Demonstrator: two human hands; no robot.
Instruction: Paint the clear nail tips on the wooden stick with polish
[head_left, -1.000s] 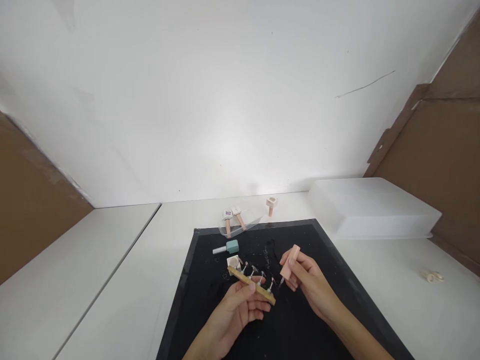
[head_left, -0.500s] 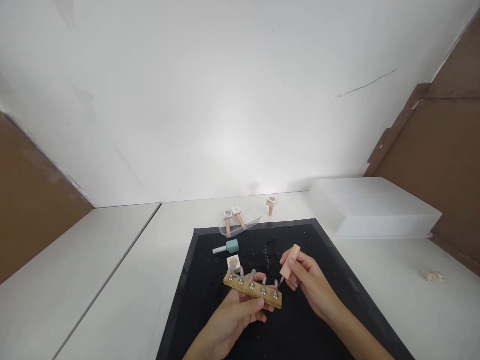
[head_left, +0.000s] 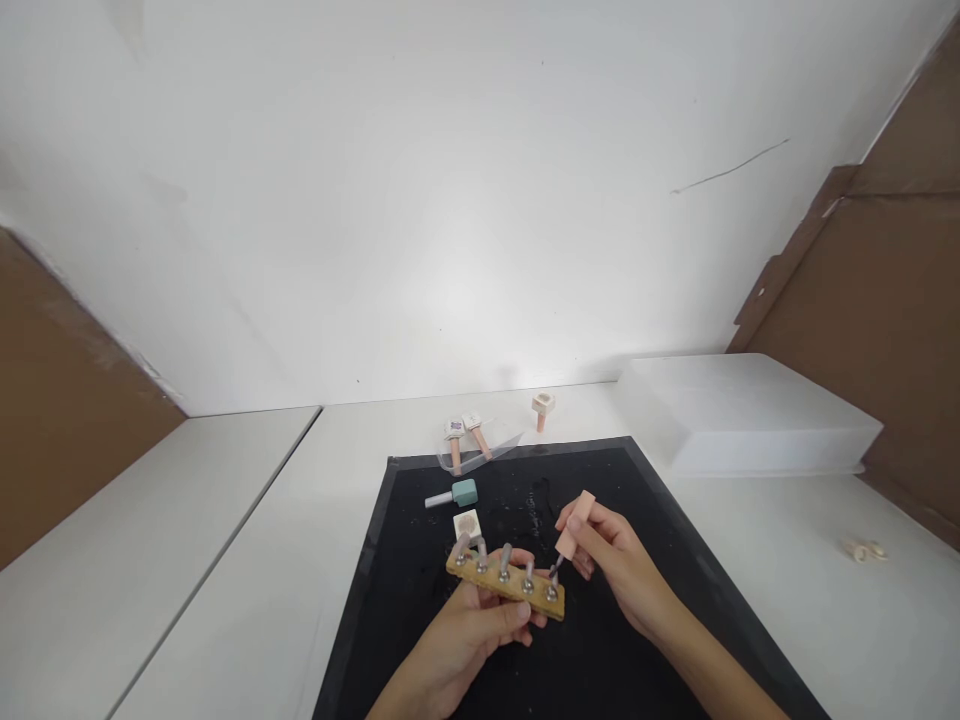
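Note:
My left hand [head_left: 476,635] grips a wooden strip [head_left: 491,580] from below, thumb along its near edge. Several metal knobs stand in a row on the strip, each bearing a pale false nail [head_left: 505,556]. My right hand [head_left: 615,560] pinches the pink cap of a nail polish brush [head_left: 576,526]. The brush's dark tip is at the nail on the rightmost knob; whether it touches is too small to tell. Just behind the strip's left end sits a square white bottle [head_left: 466,524], seen from above.
A black mat [head_left: 585,462] lies under the hands. On it is a teal bottle [head_left: 465,492] with a pale cap. Pink-capped bottles [head_left: 454,430] lie by a clear tray [head_left: 495,455]; another bottle [head_left: 543,403] lies behind. At right are a white box [head_left: 780,450] and small beige pieces [head_left: 862,550].
My right hand has moved slightly left, bringing the brush tip from beside the rightmost nail onto or against it. The strip in my left hand is almost still, slightly tilted.

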